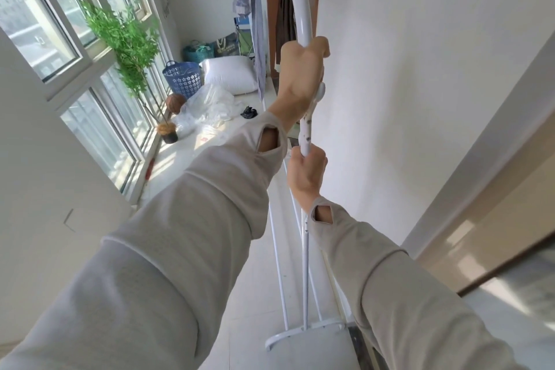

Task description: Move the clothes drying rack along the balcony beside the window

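The white metal clothes drying rack [302,18] stands close to the white wall on the right, its upright post running down to a curved foot [288,336] on the floor. My left hand [301,75] is wrapped around the upper part of the post where it bends. Just below, my right hand [306,179] grips the same post. A grey-blue garment [253,24] hangs from the rack's top bar at the far end. Both arms wear light grey sleeves.
Windows [60,39] line the left side. Along the sill side stand a potted green plant [132,48], a blue basket [182,77], a white pillow [229,73], crumpled plastic [207,108] and bags at the far end. A doorway frame [486,189] is at right.
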Demonstrator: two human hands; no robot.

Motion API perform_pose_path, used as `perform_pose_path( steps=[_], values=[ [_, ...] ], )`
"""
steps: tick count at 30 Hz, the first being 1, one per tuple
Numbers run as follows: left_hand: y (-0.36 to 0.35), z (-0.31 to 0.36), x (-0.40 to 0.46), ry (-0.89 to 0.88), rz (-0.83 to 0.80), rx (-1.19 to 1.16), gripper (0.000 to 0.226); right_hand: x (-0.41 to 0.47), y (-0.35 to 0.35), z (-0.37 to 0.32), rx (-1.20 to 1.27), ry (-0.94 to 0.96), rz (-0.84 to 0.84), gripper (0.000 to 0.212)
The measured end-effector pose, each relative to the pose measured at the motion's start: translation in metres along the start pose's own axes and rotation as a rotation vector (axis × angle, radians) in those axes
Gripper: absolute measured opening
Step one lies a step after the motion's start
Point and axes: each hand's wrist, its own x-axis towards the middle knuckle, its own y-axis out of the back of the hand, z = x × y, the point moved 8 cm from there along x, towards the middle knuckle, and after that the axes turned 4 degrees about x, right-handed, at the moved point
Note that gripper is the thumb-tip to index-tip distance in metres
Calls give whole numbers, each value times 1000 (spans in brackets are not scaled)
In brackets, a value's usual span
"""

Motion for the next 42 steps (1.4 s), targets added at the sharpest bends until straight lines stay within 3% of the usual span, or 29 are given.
perform_pose_path(
  steps=[10,15,19,23,26,31,34,36,42],
  values=[
    [5,9,-23,-30,-66,-15,36,-30,11,-13,19,-24,37,34],
    [-3,13,-42,-45,-94,-6,35,-43,26,-12,27,-79,66,48],
    [-3,13,-54,-65,-96,8,36,-60,35,-14,11,-81,98,29],
    [7,12,-60,-68,-100,16,40,-68,27,-13,-19,-97,108,43],
    [14,14,-63,-71,-61,41,40,-67,22,-13,-17,-92,57,36],
    [20,24,-72,-100,21,131,34,-68,20,-17,24,-97,-112,34],
    [25,30,-80,-96,10,243,30,-71,16,-17,-34,-126,-309,20],
    [32,39,-88,-102,-15,321,35,-74,13,-21,-100,-132,-487,14],
    [45,64,-110,-117,-158,510,67,-52,25,-46,-402,-52,-921,28]
  ],
)
